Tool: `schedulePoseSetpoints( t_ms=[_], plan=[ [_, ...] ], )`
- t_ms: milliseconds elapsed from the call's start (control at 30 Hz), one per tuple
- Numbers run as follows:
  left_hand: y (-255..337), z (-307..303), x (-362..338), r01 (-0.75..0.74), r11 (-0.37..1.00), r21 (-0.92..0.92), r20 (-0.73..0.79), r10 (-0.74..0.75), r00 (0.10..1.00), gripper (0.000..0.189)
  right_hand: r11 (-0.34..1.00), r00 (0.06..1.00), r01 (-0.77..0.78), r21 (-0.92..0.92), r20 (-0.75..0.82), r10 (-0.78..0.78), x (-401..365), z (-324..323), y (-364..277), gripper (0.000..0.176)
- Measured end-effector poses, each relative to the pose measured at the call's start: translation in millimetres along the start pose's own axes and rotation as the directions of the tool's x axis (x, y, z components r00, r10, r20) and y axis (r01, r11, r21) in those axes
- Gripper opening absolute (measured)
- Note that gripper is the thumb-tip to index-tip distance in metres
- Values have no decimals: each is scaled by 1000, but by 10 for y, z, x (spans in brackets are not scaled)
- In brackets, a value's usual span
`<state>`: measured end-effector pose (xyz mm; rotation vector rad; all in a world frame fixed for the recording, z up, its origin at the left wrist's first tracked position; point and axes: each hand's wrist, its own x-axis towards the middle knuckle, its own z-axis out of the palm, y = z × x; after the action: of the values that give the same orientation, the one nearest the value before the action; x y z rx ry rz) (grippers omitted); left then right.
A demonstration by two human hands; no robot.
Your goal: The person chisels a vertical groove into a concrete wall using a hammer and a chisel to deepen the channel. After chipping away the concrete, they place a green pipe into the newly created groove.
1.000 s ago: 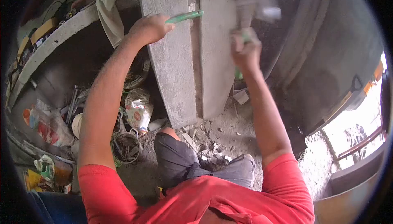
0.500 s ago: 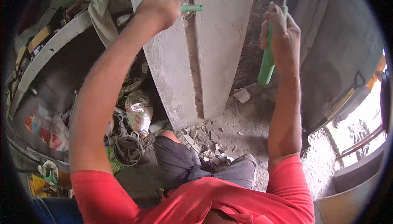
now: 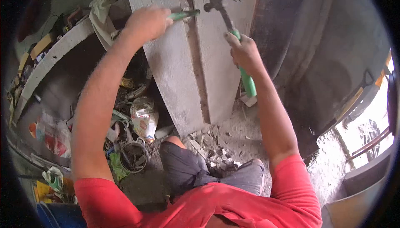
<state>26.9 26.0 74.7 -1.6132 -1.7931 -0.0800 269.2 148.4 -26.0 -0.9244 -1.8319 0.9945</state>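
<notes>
Green-handled hammer (image 3: 227,19) gripped by right hand (image 3: 246,53), 1 o'clock; left hand (image 3: 150,23) clenches green tool (image 3: 183,15), 11 o'clock. Off-centre blow could strike left hand.

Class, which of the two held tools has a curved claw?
The hammer in the right hand; the green tool in the left hand shows none.
</notes>
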Motion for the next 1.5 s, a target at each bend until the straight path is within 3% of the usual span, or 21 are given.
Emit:
schedulePoseSetpoints(
  t_ms=[100,200,267,367,400,433,467,533,667,767,800,867,900,967,1000,1033,1133,1233,1400,1467,1500],
  plan=[
    [-51,62,-16,-36,999,-23,-90,34,995,33,986,978,156,60,-153,-145,-135,-302,-165,40],
    [-57,60,8,11,1000,-4,69,-10,998,32,839,798,527,133,-419,-434,-162,-553,-515,39],
    [-161,181,-14,-105,994,-18,-159,101,982,32,699,697,670,249,-535,-477,-152,-551,-677,35],
    [-75,79,22,31,999,-18,27,-30,999,33,798,700,599,69,-530,-480,70,-123,-255,40],
    [-46,78,15,25,999,-24,26,-25,999,33,907,866,379,-183,-274,-417,166,63,21,40],
    [-30,84,11,24,999,-33,2,-24,1000,33,863,971,182,-470,-52,-233,217,160,196,40],
    [-30,71,5,23,999,-37,-23,-24,999,33,864,970,182,-469,-60,-236,128,111,177,40],
    [-89,45,3,5,1000,-23,-20,-6,1000,33,998,998,31,46,-55,-28,9,-52,97,42],
    [-61,19,46,21,999,-37,30,-20,999,33,959,944,261,107,-237,-231,-199,-504,-263,38],
    [-103,76,11,-10,1000,-24,28,10,1000,34,766,730,620,169,-481,-485,-272,-766,-699,37],
    [-133,101,9,-51,998,-23,-54,49,997,34,763,727,624,170,-482,-488,-244,-751,-749,37],
    [-156,67,30,-47,999,-21,-18,47,999,35,539,594,783,312,-634,-495,-176,-627,-835,36],
    [-121,49,11,-49,999,-23,23,49,999,35,589,625,743,317,-642,-444,-85,-437,-669,38],
    [-41,10,-2,-11,999,-48,54,14,998,35,854,781,499,-147,-350,-517,315,3,191,41],
    [-27,-40,2,32,997,-64,78,-27,997,35,952,940,291,-96,-154,-303,209,31,139,42],
    [-27,-53,-6,24,998,-55,74,-20,997,35,995,997,56,-87,54,-51,92,45,96,42],
    [-62,34,-10,13,997,-78,41,-10,999,34,998,996,66,-20,-52,-67,12,-228,1,44],
    [-70,69,37,26,1000,-11,56,-25,998,35,946,935,299,125,-236,-265,-181,-538,-346,39],
    [-135,92,51,3,999,-52,20,-2,1000,33,631,625,741,230,-579,-523,-136,-644,-706,36],
    [-87,43,93,44,998,-43,109,-40,993,33,802,729,571,176,-557,-397,24,-226,-346,37],
    [-53,-13,105,85,996,-26,182,-79,980,33,920,863,387,-60,-327,-385,218,9,70,43]
  ],
)
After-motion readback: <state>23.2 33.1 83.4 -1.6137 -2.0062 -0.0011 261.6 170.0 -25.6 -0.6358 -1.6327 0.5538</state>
